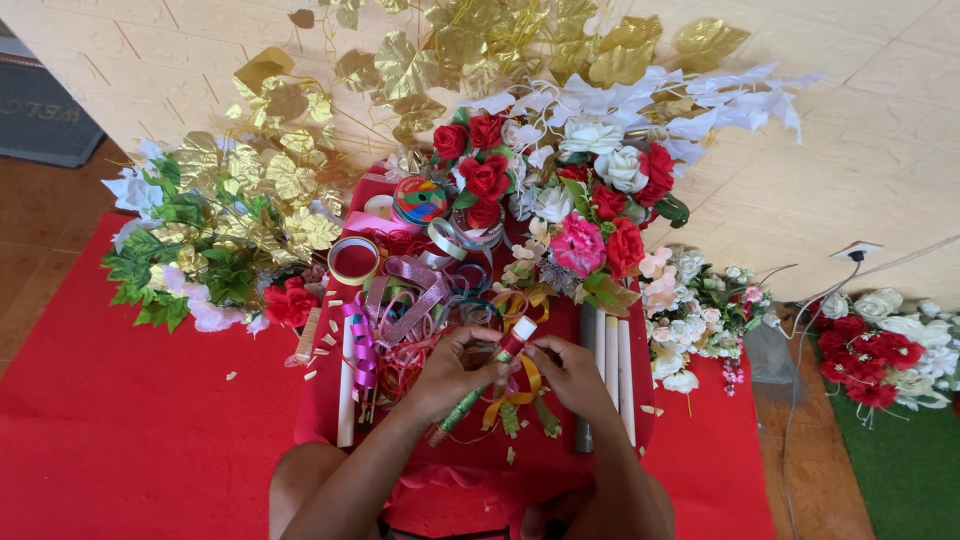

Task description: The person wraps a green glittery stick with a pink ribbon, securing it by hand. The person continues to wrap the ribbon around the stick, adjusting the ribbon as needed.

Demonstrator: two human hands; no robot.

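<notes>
Red cloth is covering the low bench (330,400) where you are working, seated at its near edge. Your left hand (450,375) is closing around a slim stick (487,382) wrapped in green glitter and red tape with a white tip, holding it slanted, tip toward the far edge, apparently so the wrap stays taut. Your right hand (570,375) is pinching near the stick's upper end, fingers narrow, seemingly guiding the tape. An orange ribbon (515,395) is looping just under both hands. Ribbon spools (420,200) and loose curls are crowding the bench's middle, within easy reach. White rods (612,360) are lying along the right edge. A bouquet of red and white flowers (560,180) is rising at the far edge, gold leaves (290,180) spreading off the far left corner.
</notes>
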